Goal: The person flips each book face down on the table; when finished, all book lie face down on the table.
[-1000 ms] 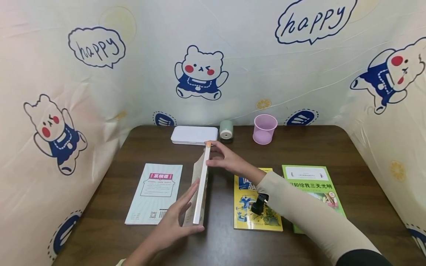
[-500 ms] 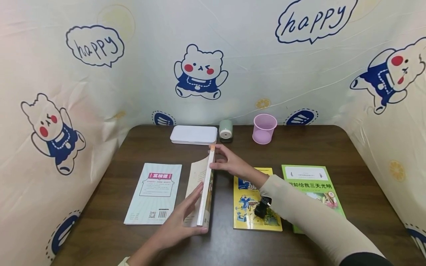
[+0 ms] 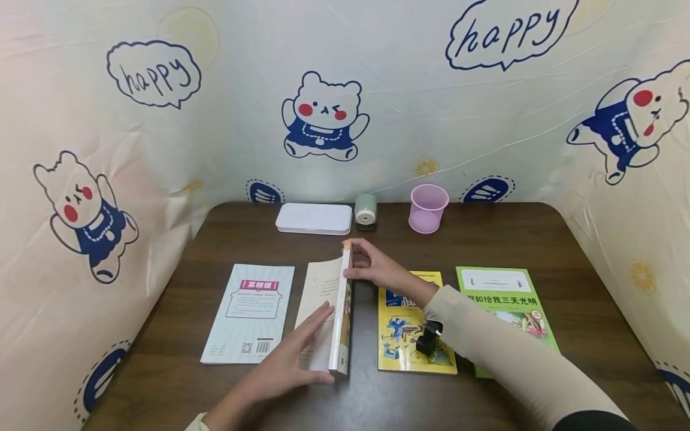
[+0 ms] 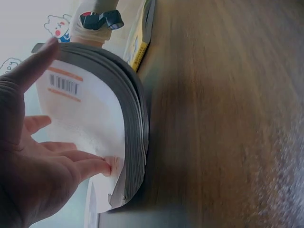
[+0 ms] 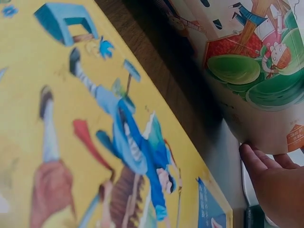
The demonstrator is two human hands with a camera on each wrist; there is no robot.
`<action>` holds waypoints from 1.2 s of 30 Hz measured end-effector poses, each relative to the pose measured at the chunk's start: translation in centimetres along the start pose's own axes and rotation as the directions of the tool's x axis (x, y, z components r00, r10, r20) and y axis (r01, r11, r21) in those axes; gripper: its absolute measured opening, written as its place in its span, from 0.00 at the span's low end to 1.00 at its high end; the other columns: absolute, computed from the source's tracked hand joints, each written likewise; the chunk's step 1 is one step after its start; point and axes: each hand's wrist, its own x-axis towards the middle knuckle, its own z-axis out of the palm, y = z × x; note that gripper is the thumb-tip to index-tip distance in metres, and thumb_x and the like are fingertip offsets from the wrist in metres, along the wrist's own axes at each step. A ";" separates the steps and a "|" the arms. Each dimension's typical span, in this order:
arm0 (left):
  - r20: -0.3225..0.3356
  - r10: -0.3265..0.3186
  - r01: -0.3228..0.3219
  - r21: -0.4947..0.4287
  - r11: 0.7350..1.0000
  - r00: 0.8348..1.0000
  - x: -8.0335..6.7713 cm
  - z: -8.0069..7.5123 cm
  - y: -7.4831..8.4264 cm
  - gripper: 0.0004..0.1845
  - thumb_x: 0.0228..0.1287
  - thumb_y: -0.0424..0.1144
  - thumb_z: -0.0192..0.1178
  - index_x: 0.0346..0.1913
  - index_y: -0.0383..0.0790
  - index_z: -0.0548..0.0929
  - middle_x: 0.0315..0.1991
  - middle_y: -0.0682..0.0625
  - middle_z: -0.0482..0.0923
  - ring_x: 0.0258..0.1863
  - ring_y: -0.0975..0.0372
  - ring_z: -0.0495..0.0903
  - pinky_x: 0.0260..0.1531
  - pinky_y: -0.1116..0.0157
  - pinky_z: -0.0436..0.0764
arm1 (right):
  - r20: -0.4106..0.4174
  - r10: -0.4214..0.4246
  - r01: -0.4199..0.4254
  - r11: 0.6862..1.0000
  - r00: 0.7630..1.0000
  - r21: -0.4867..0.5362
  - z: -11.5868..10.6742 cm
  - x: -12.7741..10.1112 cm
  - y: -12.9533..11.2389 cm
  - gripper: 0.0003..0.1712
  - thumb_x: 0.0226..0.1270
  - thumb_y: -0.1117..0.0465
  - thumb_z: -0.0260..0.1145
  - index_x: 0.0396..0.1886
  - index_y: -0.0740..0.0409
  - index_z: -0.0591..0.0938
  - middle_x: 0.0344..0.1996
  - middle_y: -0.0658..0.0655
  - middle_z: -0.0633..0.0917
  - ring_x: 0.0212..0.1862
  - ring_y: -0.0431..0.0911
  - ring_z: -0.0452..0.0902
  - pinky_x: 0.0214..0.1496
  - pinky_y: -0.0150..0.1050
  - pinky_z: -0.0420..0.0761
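Note:
A paperback book (image 3: 342,317) stands on edge in the middle of the table, spine up, with a loose page side flaring out to the left. My left hand (image 3: 283,365) holds its near end, thumb by the lower corner and fingers against the left side. At the far end my right hand (image 3: 372,263) pinches the spine between thumb and fingers. In the left wrist view, fingertips touch the pale cover (image 4: 85,104) with a barcode, and the pages bow out. The right wrist view shows an illustrated cover (image 5: 266,80), with my right fingers at its corner.
A light-blue book (image 3: 250,314) lies at left. To the right lie a yellow book (image 3: 396,353), partly under my right forearm, and a green book (image 3: 498,287). Along the back stand a white case (image 3: 314,218), a green pencil sharpener (image 3: 366,209) and a pink cup (image 3: 428,209).
Both hands have shifted the standing book slightly right and nearer. Its left page side has spread out flatter toward the table. The other books have stayed put.

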 end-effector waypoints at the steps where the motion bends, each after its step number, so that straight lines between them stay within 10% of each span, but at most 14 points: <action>1: 0.007 -0.010 0.010 0.027 1.000 1.000 0.0 0.0 0.0 0.62 0.49 0.46 0.82 0.83 0.64 0.53 0.85 0.56 0.44 0.82 0.53 0.46 0.74 0.43 0.61 | 0.001 0.003 -0.003 1.000 1.000 0.002 0.0 0.0 0.0 0.42 0.71 0.59 0.72 0.78 0.46 0.61 0.74 0.60 0.68 0.73 0.59 0.70 0.71 0.52 0.75; 15: 0.098 -0.053 0.019 0.313 0.950 0.994 0.1 0.0 -1.3 0.50 0.54 0.54 0.79 0.76 0.38 0.69 0.83 0.47 0.53 0.81 0.50 0.54 0.74 0.42 0.61 | 0.009 0.012 -0.011 0.988 1.000 -0.153 -1.0 -0.5 0.2 0.45 0.67 0.58 0.75 0.79 0.54 0.63 0.75 0.59 0.70 0.77 0.55 0.63 0.75 0.52 0.70; 36: 0.122 -0.150 0.064 0.530 0.846 0.981 0.7 0.6 -0.3 0.43 0.56 0.40 0.78 0.75 0.41 0.72 0.83 0.49 0.52 0.79 0.44 0.58 0.73 0.43 0.63 | 0.098 0.023 0.007 0.957 0.995 -0.291 -3.2 -1.3 0.4 0.47 0.65 0.61 0.77 0.78 0.63 0.63 0.73 0.63 0.72 0.78 0.59 0.62 0.78 0.58 0.63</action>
